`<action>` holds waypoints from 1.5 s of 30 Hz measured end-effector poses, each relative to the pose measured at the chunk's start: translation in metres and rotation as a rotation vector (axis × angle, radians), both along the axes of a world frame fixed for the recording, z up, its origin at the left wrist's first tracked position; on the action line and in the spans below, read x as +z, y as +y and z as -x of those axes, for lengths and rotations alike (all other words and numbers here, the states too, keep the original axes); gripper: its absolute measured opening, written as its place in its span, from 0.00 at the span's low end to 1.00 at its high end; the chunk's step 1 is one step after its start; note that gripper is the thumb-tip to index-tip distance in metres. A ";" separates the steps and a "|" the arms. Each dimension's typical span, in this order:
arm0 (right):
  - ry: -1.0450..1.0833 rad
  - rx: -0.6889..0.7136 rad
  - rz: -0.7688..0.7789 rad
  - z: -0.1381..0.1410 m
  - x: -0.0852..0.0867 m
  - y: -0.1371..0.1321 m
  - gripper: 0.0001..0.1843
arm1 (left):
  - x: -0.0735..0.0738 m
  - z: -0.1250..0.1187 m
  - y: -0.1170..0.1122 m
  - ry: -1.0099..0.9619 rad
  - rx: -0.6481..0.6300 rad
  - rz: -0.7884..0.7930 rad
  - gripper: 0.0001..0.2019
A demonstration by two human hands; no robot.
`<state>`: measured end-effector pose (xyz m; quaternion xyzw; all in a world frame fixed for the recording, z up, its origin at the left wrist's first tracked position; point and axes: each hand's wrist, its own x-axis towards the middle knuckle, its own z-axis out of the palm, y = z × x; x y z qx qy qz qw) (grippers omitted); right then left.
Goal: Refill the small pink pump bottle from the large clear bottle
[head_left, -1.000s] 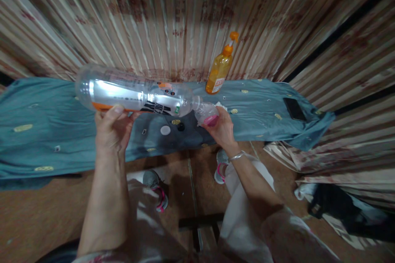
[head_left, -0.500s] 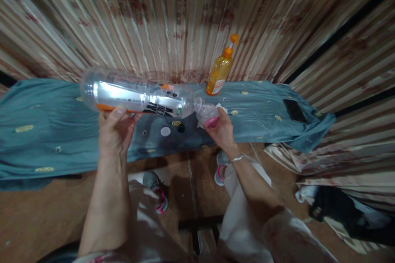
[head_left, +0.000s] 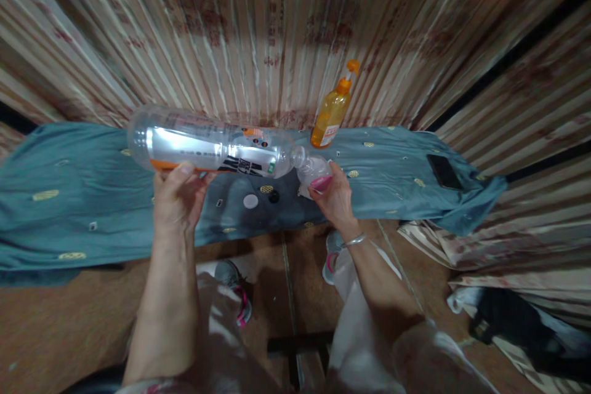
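Note:
My left hand [head_left: 178, 200] grips a large clear plastic bottle [head_left: 207, 148] with an orange and black label, held on its side with its neck pointing right. The bottle's mouth meets the opening of a small clear bottle with a pink band [head_left: 316, 173], which my right hand [head_left: 336, 202] holds, fingers wrapped round it. Both are held just above a table covered in a blue-green cloth [head_left: 83, 197]. A white cap [head_left: 250, 201] and a small black cap [head_left: 274, 196] lie on the cloth below the bottles.
An orange pump bottle [head_left: 331, 116] stands at the back of the table against striped curtains. A dark phone [head_left: 444, 172] lies on the cloth at the right. My feet in grey and pink shoes [head_left: 233, 286] are on the brown floor; dark things lie at the lower right.
Both bottles and hands keep their pose; the whole scene has shifted slightly down and right in view as my head moved.

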<state>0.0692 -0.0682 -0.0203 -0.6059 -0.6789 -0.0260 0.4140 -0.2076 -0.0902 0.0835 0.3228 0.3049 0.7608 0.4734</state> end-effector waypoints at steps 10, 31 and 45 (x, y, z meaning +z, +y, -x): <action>-0.008 0.018 -0.030 0.005 -0.009 0.010 0.38 | -0.004 0.005 0.003 0.011 0.014 0.026 0.16; -0.027 0.058 -0.050 0.001 -0.019 0.011 0.42 | -0.004 0.005 0.002 0.002 0.013 0.020 0.24; -0.019 0.054 -0.051 0.000 -0.019 0.012 0.40 | -0.008 0.008 0.004 0.005 -0.013 -0.010 0.24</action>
